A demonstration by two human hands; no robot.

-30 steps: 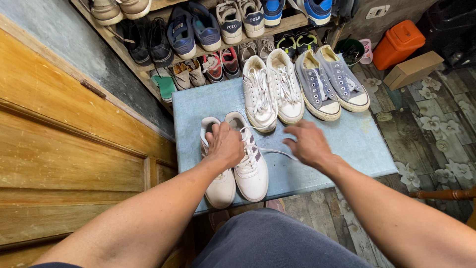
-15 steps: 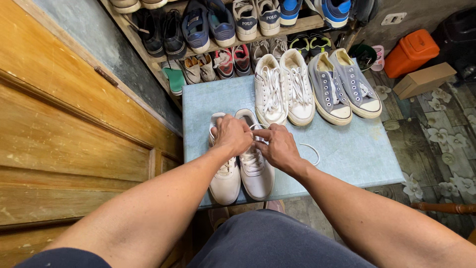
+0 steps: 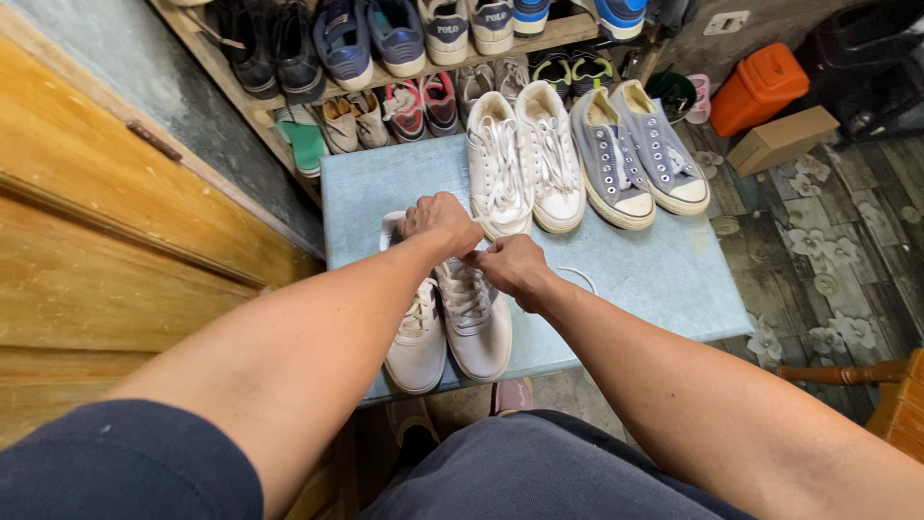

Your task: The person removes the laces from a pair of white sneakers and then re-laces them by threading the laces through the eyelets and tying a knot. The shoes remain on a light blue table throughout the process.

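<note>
Now | left hand (image 3: 441, 219) and right hand (image 3: 511, 268) closed on white lace (image 3: 576, 276) over pale sneakers (image 3: 450, 323) at table's (image 3: 664, 279) front-left edge | white pair (image 3: 525, 164), grey pair (image 3: 637, 160) along back edge | shoe rack (image 3: 404, 58) beyond.

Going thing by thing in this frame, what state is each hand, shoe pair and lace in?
Left hand: closed on the laces of the near pale pair.
Right hand: pinching the same laces.
Near pale pair: side by side, upright.
Lace end: loose on the blue table.
White pair: laced.
Grey pair: laced.
</note>
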